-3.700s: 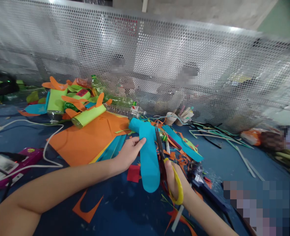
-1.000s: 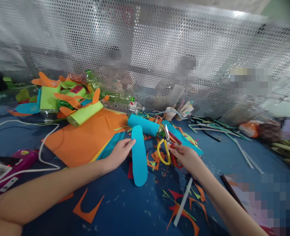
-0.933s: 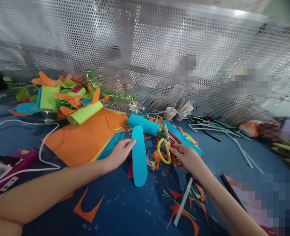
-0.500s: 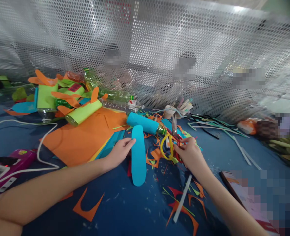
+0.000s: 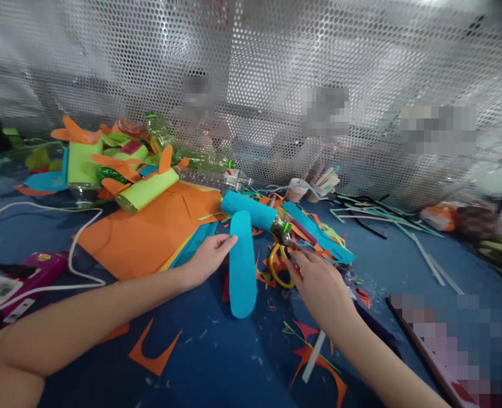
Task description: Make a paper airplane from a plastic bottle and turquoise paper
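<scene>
My left hand [image 5: 210, 258] pinches the edge of a long blue paper strip [image 5: 243, 272] with rounded ends, held upright above the table. To the right, my right hand [image 5: 321, 280] is closed at a pair of scissors, whose yellow handle [image 5: 280, 272] shows beside the fingertips. The hand covers the other handle, and the blades are hard to make out. Just behind the strip lies a bottle wrapped in blue paper [image 5: 251, 209], its green cap [image 5: 286, 227] pointing right. Orange paper scraps [image 5: 264, 277] lie around the scissors.
Orange paper sheets [image 5: 148, 232] and paper-covered bottles [image 5: 148, 190] are at left, near a purple power strip [image 5: 42, 272] with a white cable [image 5: 74, 249]. Cups of pens [image 5: 325, 184] stand by the perforated metal screen [image 5: 268, 73]. A tablet-like object [image 5: 425, 345] is at right; people are behind the screen.
My right hand has moved left and lowered the scissors, whose blades no longer point upward. A blue paper piece at right is now uncovered. My left hand still holds the blue strip.
</scene>
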{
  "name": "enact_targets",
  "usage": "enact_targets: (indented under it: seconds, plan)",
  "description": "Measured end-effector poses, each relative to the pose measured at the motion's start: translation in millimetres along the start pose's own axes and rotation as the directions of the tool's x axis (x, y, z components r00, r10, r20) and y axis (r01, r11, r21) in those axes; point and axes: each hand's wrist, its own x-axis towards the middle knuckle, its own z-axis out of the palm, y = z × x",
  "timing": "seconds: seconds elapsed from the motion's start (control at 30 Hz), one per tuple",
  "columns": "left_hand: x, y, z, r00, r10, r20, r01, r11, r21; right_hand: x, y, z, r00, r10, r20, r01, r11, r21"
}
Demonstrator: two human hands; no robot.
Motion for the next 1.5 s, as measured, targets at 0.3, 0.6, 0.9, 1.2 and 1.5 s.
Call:
enact_targets:
  seconds: [0.3, 0.6, 0.9, 1.2, 1.5]
  plan:
    - [-11, 7, 9.6, 0.980, -0.094, 0.175, 0.123, 0.979, -0.160, -12, -24, -3, 0.908, -0.402, -0.118, 0.411, 0.797, 0.442]
    - [-14, 8, 12.3, 0.933, -0.092, 0.349, 0.166, 0.968, -0.188, -6, -21, 10, 0.994, -0.004, 0.112, -0.078, 0.697, 0.713]
    - [-18, 6, 13.9, 0.929, -0.006, 0.370, 0.010, 1.000, -0.008, -8, -21, 17, 0.979, 0.091, 0.182, -0.194, 0.692, 0.696]
    - [-19, 3, 15.6, 0.913, -0.026, 0.407, -0.020, 0.994, 0.106, -4, -22, 12, 0.975, 0.115, 0.192, -0.223, 0.465, 0.857]
    - [-26, 7, 19.0, 0.860, -0.129, 0.495, 0.107, 0.992, 0.072, -4, -23, 4, 0.968, 0.179, 0.177, -0.231, 0.348, 0.909]
